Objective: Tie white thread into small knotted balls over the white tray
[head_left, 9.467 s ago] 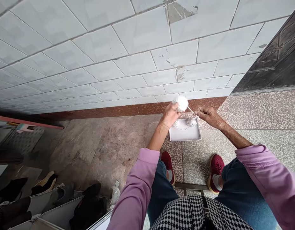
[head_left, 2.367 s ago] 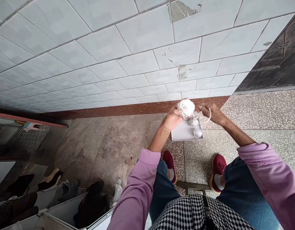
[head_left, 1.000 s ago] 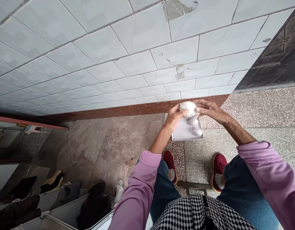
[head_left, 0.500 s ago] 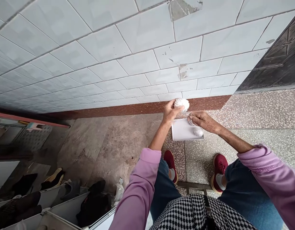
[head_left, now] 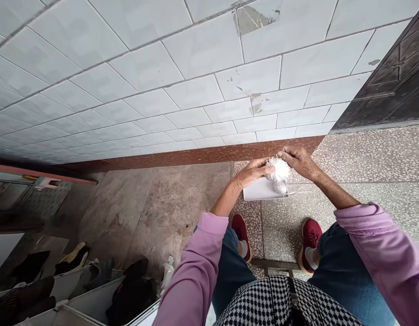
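My left hand (head_left: 255, 173) is closed on a fluffy white yarn pom-pom (head_left: 279, 169), thumb across its near side and fingers behind it. At the upper right edge of the pom-pom, my right hand (head_left: 296, 160) pinches white yarn between thumb and fingertips; the strand itself is too fine to follow. Below both hands a shallow white box (head_left: 258, 194) lies on the floor. In its right end sits a ball of white yarn (head_left: 280, 187), partly covered by the pom-pom. A loose yarn strand (head_left: 301, 191) trails over the box's right edge onto the floor.
A tiled wall (head_left: 192, 99) with a red-brown base strip rises just beyond the hands. My red shoes (head_left: 241, 231) stand on either side below the box. At lower left is a rack (head_left: 90, 296) with shoes and dark items. A dark door (head_left: 392, 86) is at upper right.
The pom-pom in my left hand has moved right and down, now over the box. My right hand has risen from beside the box to the pom-pom's edge.
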Available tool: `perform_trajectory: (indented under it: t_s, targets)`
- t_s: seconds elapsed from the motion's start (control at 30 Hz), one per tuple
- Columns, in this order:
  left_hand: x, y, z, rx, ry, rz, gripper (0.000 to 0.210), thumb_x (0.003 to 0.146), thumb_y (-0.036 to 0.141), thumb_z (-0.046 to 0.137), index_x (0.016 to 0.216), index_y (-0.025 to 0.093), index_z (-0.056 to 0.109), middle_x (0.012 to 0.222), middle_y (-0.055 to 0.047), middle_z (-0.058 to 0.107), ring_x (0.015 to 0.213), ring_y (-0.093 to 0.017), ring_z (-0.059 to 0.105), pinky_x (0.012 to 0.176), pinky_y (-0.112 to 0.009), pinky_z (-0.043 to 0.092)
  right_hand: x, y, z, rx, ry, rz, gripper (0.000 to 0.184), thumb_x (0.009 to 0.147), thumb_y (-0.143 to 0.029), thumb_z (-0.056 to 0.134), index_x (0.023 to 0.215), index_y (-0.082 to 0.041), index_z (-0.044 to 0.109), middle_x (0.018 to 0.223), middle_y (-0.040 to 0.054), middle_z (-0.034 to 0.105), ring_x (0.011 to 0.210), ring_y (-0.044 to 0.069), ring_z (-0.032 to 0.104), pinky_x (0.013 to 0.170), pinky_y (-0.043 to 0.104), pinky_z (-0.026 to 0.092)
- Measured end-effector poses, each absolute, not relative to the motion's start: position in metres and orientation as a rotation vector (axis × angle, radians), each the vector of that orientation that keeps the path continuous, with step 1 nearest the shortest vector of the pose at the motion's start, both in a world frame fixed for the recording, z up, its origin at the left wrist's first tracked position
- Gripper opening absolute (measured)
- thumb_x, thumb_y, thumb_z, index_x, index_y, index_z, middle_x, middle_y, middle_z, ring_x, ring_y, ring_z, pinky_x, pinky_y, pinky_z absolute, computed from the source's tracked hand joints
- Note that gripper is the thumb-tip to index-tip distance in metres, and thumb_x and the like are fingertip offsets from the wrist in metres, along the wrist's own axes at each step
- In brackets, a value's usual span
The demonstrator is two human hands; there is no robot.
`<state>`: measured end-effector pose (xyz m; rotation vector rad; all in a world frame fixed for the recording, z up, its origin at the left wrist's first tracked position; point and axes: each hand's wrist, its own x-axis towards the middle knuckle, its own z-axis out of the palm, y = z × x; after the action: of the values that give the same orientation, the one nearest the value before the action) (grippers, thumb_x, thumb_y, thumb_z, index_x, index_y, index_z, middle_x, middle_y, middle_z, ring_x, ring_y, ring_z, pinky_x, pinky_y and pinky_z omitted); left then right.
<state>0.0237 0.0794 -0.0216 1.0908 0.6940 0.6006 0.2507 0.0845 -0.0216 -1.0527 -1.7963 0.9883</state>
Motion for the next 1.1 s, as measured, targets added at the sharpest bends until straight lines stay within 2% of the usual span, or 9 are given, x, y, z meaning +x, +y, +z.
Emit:
perform_trajectory:
  t_s: [0.13,0.3,0.4,0.5,0.63,0.73,0.87,1.0,1.1]
  targets:
    - [0.026,0.086,-0.020,0.899,0.731,0.848,0.066,0.060,0.042,0.099,0.115,0.020,0.072,0.116,-0.010,0.074,0.104,-0.023,0.070,0.090,-0.036,0.055,0.243,0.087,-0.032,-1.122,-1.846,1.027,0.046,0.105,-0.054,0.052,0.074,-0.020,0.055,0.068,0.0009,0.053,0.063,0.015,0.047,0.063,0.031,0.035]
    - [0.026,0.097,-0.024,0.802,0.808,1.052,0.058,0.059,0.041,0.094,0.108,0.018,0.072,0.105,-0.006,0.076,0.102,-0.023,0.072,0.091,-0.035,0.055,0.235,0.084,-0.038,-1.160,-2.029,1.091,0.035,0.103,-0.040,0.049,0.081,-0.019,0.065,0.065,0.0013,0.058,0.062,0.016,0.051,0.065,0.031,0.037]
    - [0.025,0.101,-0.030,0.862,0.883,1.115,0.061,0.057,0.038,0.094,0.111,0.020,0.070,0.103,-0.003,0.076,0.099,-0.020,0.071,0.090,-0.032,0.054,0.228,0.074,-0.032,-1.091,-2.059,1.172,0.037,0.104,-0.041,0.050,0.077,-0.019,0.062,0.064,0.0007,0.057,0.060,0.015,0.049,0.064,0.030,0.037]
    - [0.021,0.104,-0.036,1.023,1.000,1.159,0.066,0.057,0.037,0.094,0.116,0.021,0.069,0.111,-0.005,0.076,0.104,-0.021,0.070,0.095,-0.033,0.054,0.223,0.065,-0.020,-0.975,-2.066,1.245,0.043,0.105,-0.048,0.053,0.073,-0.019,0.058,0.063,-0.0006,0.054,0.058,0.013,0.045,0.062,0.029,0.035]
    - [0.018,0.102,-0.040,1.317,1.116,1.043,0.066,0.061,0.041,0.095,0.118,0.019,0.071,0.117,-0.009,0.076,0.106,-0.025,0.070,0.094,-0.035,0.054,0.229,0.060,-0.004,-0.934,-1.960,1.232,0.049,0.105,-0.059,0.058,0.076,-0.019,0.062,0.064,-0.0016,0.052,0.058,0.013,0.042,0.059,0.029,0.034]
    - [0.019,0.096,-0.036,1.431,1.014,0.866,0.061,0.071,0.050,0.092,0.119,0.019,0.074,0.117,-0.010,0.076,0.106,-0.025,0.070,0.092,-0.035,0.054,0.242,0.063,0.005,-0.972,-1.831,1.132,0.052,0.103,-0.065,0.061,0.079,-0.019,0.064,0.065,-0.0015,0.050,0.060,0.013,0.041,0.058,0.029,0.033]
    - [0.023,0.085,-0.026,1.403,0.858,0.645,0.068,0.081,0.064,0.082,0.130,0.017,0.073,0.107,-0.011,0.074,0.089,-0.020,0.068,0.076,-0.030,0.054,0.256,0.070,0.006,-1.050,-1.735,1.042,0.052,0.102,-0.065,0.063,0.077,-0.020,0.064,0.064,-0.0013,0.048,0.060,0.013,0.040,0.058,0.031,0.031]
    - [0.024,0.080,-0.022,1.319,0.776,0.558,0.075,0.077,0.067,0.085,0.131,0.016,0.072,0.095,-0.007,0.070,0.076,-0.014,0.061,0.066,-0.027,0.051,0.259,0.078,-0.007,-1.076,-1.763,1.037,0.052,0.100,-0.065,0.065,0.074,-0.020,0.060,0.064,-0.0015,0.048,0.059,0.012,0.039,0.058,0.031,0.030]
    - [0.024,0.080,-0.020,1.166,0.741,0.646,0.071,0.070,0.061,0.092,0.124,0.019,0.072,0.104,-0.009,0.071,0.084,-0.016,0.065,0.071,-0.028,0.053,0.258,0.084,-0.019,-1.091,-1.771,1.047,0.051,0.099,-0.064,0.065,0.075,-0.020,0.060,0.064,-0.0019,0.048,0.060,0.013,0.040,0.058,0.030,0.030]
